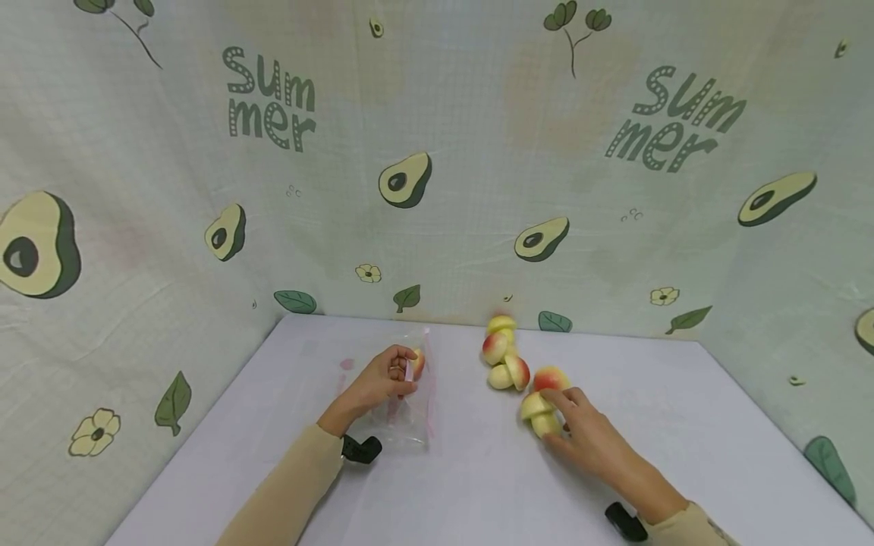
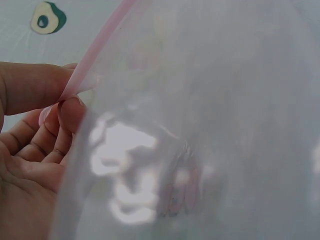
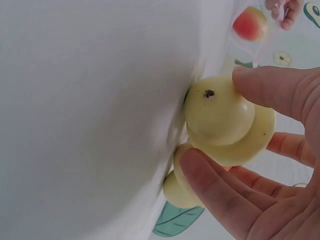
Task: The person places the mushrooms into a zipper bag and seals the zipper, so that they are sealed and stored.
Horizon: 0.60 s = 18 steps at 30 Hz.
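A clear plastic bag (image 1: 410,428) with a pink rim is held up by my left hand (image 1: 382,379). Thumb and index finger pinch that pink rim (image 2: 92,52) in the left wrist view. One red-and-yellow mushroom (image 1: 419,365) shows through the bag, beside the fingers. My right hand (image 1: 590,432) grips a pale yellow mushroom (image 1: 537,409) low over the table, thumb on its rounded stem end and fingers around the cap (image 3: 262,132). Right behind it lies another mushroom (image 1: 550,378) with a red-flushed cap.
More mushrooms lie in a line toward the back: one with a red side (image 1: 519,371), one farther off (image 1: 495,347) and a yellow one (image 1: 501,324) near the backdrop. A white table (image 1: 471,485) spreads underneath, with an avocado-print cloth (image 1: 464,250) behind and at the sides.
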Available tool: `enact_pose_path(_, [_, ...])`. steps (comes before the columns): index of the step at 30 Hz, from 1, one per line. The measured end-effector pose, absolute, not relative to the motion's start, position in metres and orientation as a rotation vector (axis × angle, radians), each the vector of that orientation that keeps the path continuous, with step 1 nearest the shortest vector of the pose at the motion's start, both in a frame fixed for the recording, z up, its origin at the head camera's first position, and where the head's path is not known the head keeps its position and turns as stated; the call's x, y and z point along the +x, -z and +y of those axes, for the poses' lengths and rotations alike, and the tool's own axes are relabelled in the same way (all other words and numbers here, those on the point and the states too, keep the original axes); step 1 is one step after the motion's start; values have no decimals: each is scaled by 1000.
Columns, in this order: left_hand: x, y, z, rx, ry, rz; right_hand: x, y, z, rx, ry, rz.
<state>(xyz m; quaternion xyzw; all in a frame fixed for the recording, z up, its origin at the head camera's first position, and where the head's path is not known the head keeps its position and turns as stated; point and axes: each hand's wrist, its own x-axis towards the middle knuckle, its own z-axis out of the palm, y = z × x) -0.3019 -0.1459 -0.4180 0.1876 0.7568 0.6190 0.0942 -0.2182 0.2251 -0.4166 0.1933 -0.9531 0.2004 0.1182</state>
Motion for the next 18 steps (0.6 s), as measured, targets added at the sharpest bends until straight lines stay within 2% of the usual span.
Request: enact_pose_path(18, [-300, 420, -145, 599, -1862, 2254, -224, 419, 218, 541, -708, -2812])
